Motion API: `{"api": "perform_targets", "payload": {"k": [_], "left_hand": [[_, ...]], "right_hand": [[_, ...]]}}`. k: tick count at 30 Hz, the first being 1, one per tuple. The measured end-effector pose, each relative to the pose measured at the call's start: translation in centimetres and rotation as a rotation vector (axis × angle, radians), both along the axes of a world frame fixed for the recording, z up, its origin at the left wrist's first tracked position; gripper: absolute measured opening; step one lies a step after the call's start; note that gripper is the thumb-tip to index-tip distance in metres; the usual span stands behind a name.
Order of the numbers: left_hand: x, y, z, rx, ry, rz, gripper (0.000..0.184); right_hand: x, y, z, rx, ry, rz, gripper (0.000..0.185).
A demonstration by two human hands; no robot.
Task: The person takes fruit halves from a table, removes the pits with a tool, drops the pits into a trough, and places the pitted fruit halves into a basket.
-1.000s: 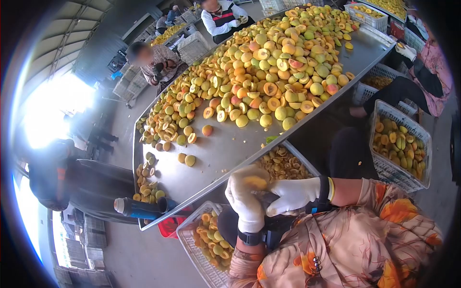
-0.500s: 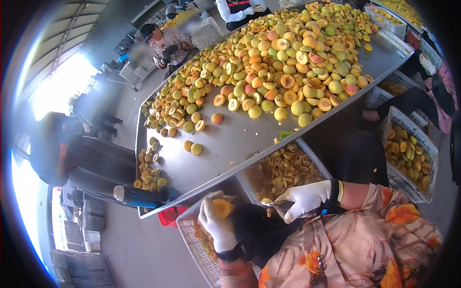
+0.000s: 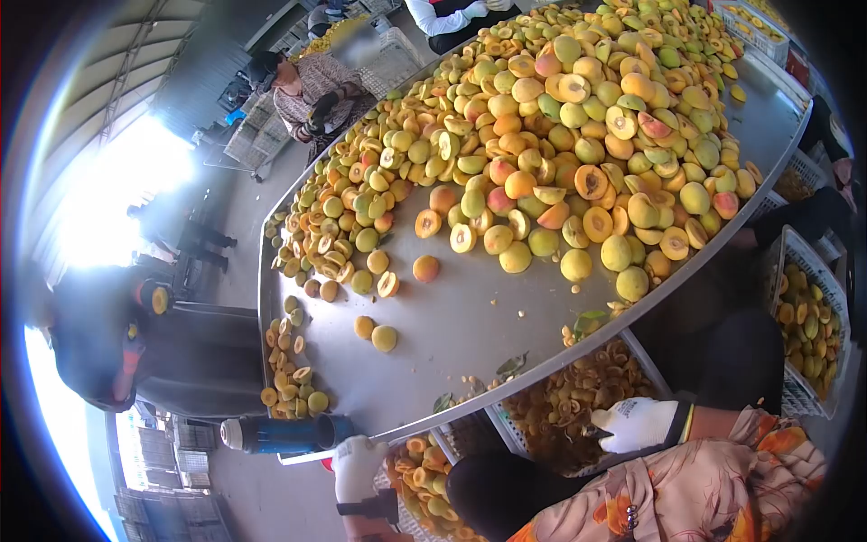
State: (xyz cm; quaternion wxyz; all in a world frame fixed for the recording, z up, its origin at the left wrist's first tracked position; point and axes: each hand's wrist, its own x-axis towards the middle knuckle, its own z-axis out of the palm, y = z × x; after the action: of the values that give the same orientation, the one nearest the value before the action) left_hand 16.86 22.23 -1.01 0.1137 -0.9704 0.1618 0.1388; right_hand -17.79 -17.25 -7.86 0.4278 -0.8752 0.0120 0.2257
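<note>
My left hand (image 3: 359, 470), in a white glove, is beside the near-left corner of the metal table (image 3: 433, 339), close to a blue cylindrical flask (image 3: 284, 434). Its fingers are foreshortened, and no fruit shows in it. My right hand (image 3: 635, 426), also gloved in white, is closed above a crate of brownish pits and scraps (image 3: 569, 406). Only a dark bit of the small metal tool (image 3: 594, 433) shows at its fingers. Halved yellow stone fruit, apparently apricots (image 3: 506, 167), heap across the table. More halves fill a crate (image 3: 423, 474) beside my left hand.
A crate of fruit halves (image 3: 810, 325) stands at the right. Across the table a person in a patterned top (image 3: 316, 95) works, with a white-sleeved person (image 3: 452, 16) farther right. Another person in dark clothes (image 3: 108, 334) stands at the left. Leaves (image 3: 512, 365) lie near the table edge.
My left hand has moved left to the table corner; the fruit half it held no longer shows. My right hand has shifted right and down. The view has shifted, bringing the table closer.
</note>
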Motion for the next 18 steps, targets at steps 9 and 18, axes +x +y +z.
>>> {"api": "perform_targets", "payload": {"k": [9, 18], "left_hand": [[15.8, -23.7, -4.2, -0.612, -0.416, -0.090, 0.047], [16.0, -25.8, -8.7, -0.880, -0.130, 0.066, 0.046]], "right_hand": [[1.4, -1.3, -1.7, 0.150, 0.185, -0.027, 0.038], [1.2, -0.8, -2.7, 0.204, 0.162, -0.011, 0.035]]}}
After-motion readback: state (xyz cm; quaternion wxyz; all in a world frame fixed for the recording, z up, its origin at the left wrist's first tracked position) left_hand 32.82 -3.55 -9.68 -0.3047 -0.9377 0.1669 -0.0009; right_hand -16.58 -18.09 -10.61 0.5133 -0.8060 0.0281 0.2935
